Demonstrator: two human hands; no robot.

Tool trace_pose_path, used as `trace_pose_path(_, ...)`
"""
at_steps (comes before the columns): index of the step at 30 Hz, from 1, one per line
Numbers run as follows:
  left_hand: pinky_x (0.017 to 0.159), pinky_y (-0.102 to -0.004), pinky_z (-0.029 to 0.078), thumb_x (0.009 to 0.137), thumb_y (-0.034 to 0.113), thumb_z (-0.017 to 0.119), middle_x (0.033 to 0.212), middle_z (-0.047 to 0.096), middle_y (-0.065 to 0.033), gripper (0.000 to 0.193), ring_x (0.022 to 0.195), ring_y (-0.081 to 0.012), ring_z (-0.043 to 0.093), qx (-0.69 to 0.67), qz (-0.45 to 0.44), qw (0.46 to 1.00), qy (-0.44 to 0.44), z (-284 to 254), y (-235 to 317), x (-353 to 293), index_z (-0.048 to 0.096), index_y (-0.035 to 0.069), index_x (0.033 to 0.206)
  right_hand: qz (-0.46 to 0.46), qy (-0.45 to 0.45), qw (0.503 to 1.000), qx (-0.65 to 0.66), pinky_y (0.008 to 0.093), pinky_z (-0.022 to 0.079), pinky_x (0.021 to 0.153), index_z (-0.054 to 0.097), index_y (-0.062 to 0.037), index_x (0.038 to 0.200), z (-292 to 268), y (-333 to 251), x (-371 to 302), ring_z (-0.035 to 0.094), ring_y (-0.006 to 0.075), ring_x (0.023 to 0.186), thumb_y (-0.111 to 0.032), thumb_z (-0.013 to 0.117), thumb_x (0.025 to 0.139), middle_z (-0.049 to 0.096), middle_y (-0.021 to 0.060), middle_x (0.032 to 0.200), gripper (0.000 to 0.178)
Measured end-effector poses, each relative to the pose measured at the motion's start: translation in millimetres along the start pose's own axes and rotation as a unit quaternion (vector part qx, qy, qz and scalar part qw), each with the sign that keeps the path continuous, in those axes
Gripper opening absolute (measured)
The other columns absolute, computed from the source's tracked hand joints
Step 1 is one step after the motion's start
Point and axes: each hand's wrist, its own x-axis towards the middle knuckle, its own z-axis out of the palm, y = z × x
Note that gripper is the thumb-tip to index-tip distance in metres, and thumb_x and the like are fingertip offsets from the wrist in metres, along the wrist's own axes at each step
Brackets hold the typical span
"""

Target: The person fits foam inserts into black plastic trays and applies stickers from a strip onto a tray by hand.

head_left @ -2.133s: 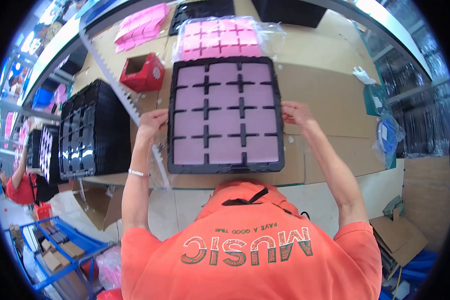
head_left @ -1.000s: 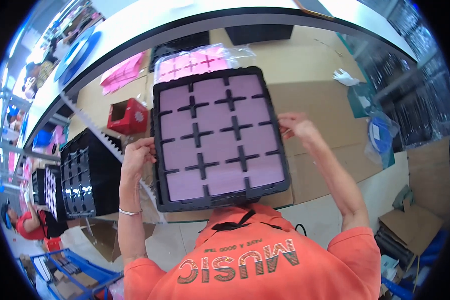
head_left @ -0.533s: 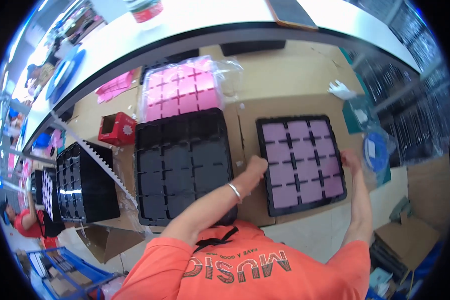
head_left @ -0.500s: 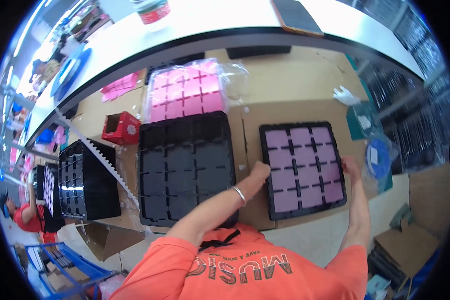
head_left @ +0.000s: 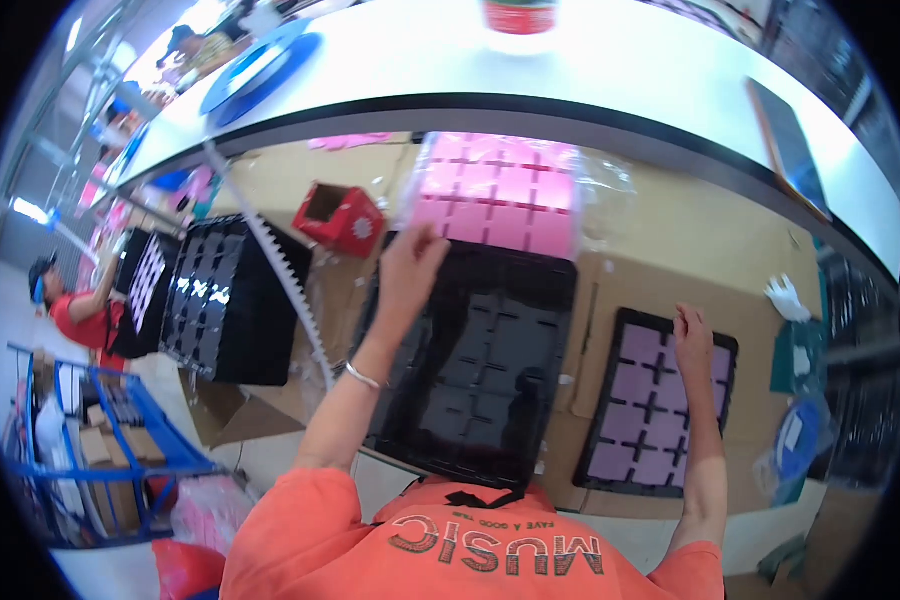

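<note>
A black divided tray stack [head_left: 490, 350] stands in front of me, its top cells dark and bare. My left hand [head_left: 410, 268] is over its far left corner, fingers loosely bent and apart, holding nothing I can see; whether it touches the rim I cannot tell. To the right lies a black tray with purple pads [head_left: 635, 405] in its cells. Above that tray's right part is my right hand [head_left: 692, 335], fingers loosely bent and nothing visible in them. Beyond the stack is a pink padded sheet [head_left: 500, 190] under clear plastic.
A red box [head_left: 338, 218] sits left of the stack, near a tall black tray stack [head_left: 235, 300] and a white notched strip [head_left: 270, 265]. A white shelf [head_left: 620, 60] crosses above, holding a phone [head_left: 790, 150]. A white glove [head_left: 787, 298] and blue roll [head_left: 798, 435] lie right. Another person [head_left: 85, 310] works far left.
My left hand has left the purple-padded tray and moved to the black stack's far left corner. My right hand has come off the tray's right edge. The view has shifted left.
</note>
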Motion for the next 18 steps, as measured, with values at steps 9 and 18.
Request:
trace_pose_path(9,0.071,-0.033,0.051,0.084,0.016,0.068,0.088,0.068,-0.0125,0.022,0.078,-0.0219,0.065,0.136,-0.032,0.99,0.027,-118,-131,19,0.066,0.0,0.099,-0.15,-0.066,0.978,0.129,0.0352,0.048,0.072,0.063,-0.0027,0.103,59,-191,48,0.06,0.0292,0.08,-0.006,0.059,0.088,0.059,0.0148,0.089,0.016)
trace_pose_path(18,0.07,-0.0254,0.051,0.087,0.013,0.064,0.087,0.069,-0.0093,0.018,0.077,-0.0154,0.066,-0.133,-0.096,0.984,0.065,-110,-97,17,0.067,0.0,0.098,-0.245,-0.106,0.95,0.164,0.0302,0.049,0.064,0.066,-0.002,0.101,99,-306,43,0.063,0.02,0.068,-0.009,0.061,0.088,0.062,0.0109,0.079,0.016)
